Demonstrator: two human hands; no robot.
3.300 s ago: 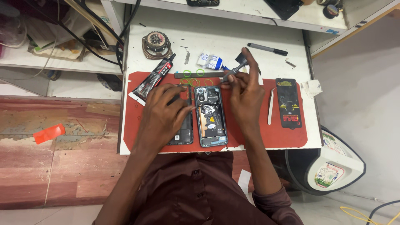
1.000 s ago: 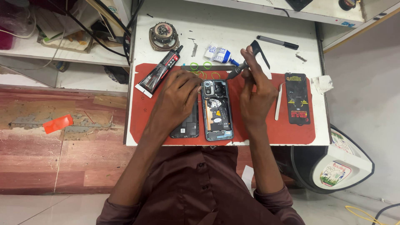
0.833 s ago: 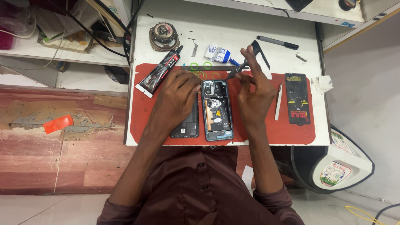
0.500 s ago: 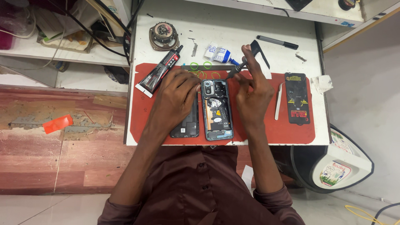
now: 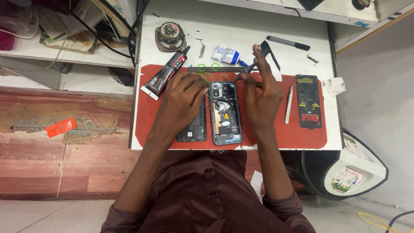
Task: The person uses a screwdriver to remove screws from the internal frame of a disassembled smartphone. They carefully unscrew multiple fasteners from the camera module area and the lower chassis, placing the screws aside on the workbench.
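An opened phone (image 5: 225, 114) with its insides showing lies on a red mat (image 5: 284, 136). My left hand (image 5: 183, 97) rests over a dark back cover (image 5: 192, 129), its curled fingertips pressing the phone's upper left edge. My right hand (image 5: 261, 99) pinches a thin screwdriver (image 5: 248, 69) between thumb and middle finger. The index finger points up, and the tool's tip is at the phone's upper right corner.
On the white table are a black glue tube (image 5: 166, 75), a round speaker (image 5: 169, 34), a small blue-white tube (image 5: 226, 55), green rubber bands (image 5: 208, 67), a pen (image 5: 288, 43), tweezers (image 5: 289, 105) and a black flat package (image 5: 308, 101). A white stool (image 5: 353, 172) stands at the right.
Both hands stay at the phone's top almost unmoved. Since the earliest frame my head view has shifted slightly and the right index finger stands straighter.
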